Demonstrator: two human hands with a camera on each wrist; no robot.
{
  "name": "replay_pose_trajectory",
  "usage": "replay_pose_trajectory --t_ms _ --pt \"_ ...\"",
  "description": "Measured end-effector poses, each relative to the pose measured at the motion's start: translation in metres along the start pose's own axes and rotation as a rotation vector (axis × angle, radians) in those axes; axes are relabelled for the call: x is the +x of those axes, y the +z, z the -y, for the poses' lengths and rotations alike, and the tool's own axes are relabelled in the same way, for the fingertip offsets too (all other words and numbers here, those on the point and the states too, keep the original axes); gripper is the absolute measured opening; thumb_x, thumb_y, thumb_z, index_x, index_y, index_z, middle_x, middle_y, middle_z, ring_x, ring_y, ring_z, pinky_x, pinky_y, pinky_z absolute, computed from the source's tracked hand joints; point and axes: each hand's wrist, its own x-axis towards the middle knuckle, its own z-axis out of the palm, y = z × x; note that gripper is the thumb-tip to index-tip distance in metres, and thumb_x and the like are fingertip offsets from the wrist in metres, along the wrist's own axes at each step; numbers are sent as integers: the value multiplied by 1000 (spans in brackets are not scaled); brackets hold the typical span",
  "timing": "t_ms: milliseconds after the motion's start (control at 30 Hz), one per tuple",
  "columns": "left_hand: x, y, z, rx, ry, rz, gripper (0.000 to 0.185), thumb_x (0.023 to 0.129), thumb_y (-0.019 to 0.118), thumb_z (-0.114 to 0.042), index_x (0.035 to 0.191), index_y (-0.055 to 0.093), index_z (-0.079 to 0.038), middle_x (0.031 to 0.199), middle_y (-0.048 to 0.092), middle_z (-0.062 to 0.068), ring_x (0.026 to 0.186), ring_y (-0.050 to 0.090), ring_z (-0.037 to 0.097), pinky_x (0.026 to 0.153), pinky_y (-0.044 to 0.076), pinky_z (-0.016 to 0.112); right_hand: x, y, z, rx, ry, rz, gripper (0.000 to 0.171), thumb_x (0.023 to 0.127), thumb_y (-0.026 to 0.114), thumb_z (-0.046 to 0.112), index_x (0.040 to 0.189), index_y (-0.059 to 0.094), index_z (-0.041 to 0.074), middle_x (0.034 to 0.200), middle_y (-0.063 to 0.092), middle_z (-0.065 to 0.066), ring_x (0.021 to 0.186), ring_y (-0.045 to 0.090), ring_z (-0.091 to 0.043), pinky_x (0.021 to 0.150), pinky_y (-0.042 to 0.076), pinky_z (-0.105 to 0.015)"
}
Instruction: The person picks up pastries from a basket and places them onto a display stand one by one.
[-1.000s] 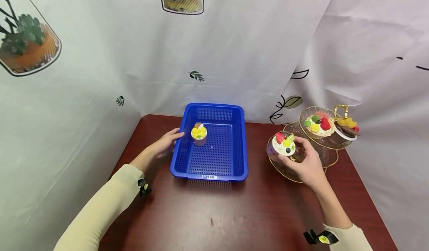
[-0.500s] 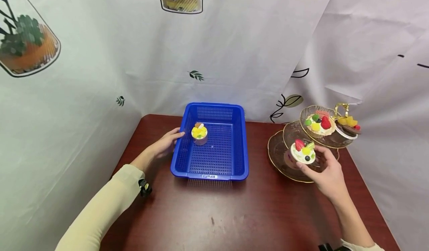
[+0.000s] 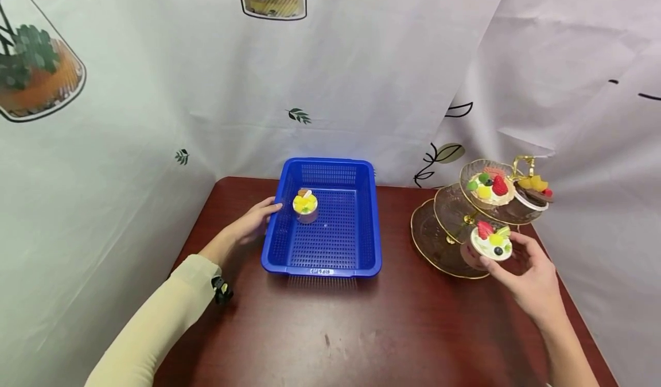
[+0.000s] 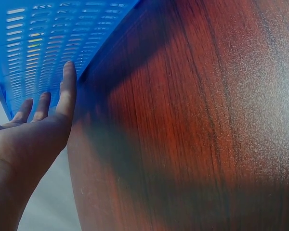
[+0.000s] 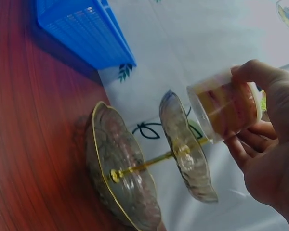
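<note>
Head view, right hand (image 3: 532, 278) pinching dessert cup (image 3: 490, 244) beside tiered stand (image 3: 439, 243), left hand (image 3: 253, 224) spread against blue basket (image 3: 325, 226)

The fruit-topped dessert cup (image 3: 492, 244) I hold upright in my right hand (image 3: 534, 278) sits above my table's right edge, by the tiered glass stand (image 3: 449, 243).

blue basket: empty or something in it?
Not empty. The blue basket holds one dessert cup topped with yellow fruit, standing upright near its far left corner; the rest of the floor is bare.
</note>
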Motion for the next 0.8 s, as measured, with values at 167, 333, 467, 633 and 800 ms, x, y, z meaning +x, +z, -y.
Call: replay_pose_trajectory --t_ms 167,333,467,633,800 --pt "0 0 1 2 -1 -4 63 113 51 -41 165 27 -14 158 48 23 137 55 43 106 51 59 1 -10 -4 -39 29 3 67 82 88 -2 140 55 -4 118 59 22 106 57 7 87 42 -4" --pt "-1 0 1 2 1 -5 65 112 51 -41 166 26 -13 158 47 24 136 56 43 104 53 57 1 -14 -7 -58 56 9 67 83 88 1 140 55 -6 115 59 25 105 56 9 85 42 -3" --pt "-1 0 1 1 8 3 65 112 50 -41 166 26 -13 158 47 24 137 55 44 104 53 58 2 -15 -9 -61 67 7 65 85 87 3 140 54 -6 113 58 25 104 56 9 85 43 -3" --pt "-1 0 0 3 8 6 64 112 50 -41 165 27 -14 158 47 23 138 53 45 105 52 59 5 -15 -12 -70 97 -4 64 88 86 5 140 53 -8 111 57 25 101 56 10 83 45 -3" --pt "-1 0 0 5 9 7 65 112 51 -42 166 26 -14 159 46 23 139 53 45 105 51 60 9 -14 -15 -103 156 -20 67 90 86 13 143 51 -8 111 54 24 98 54 14 80 44 -2"
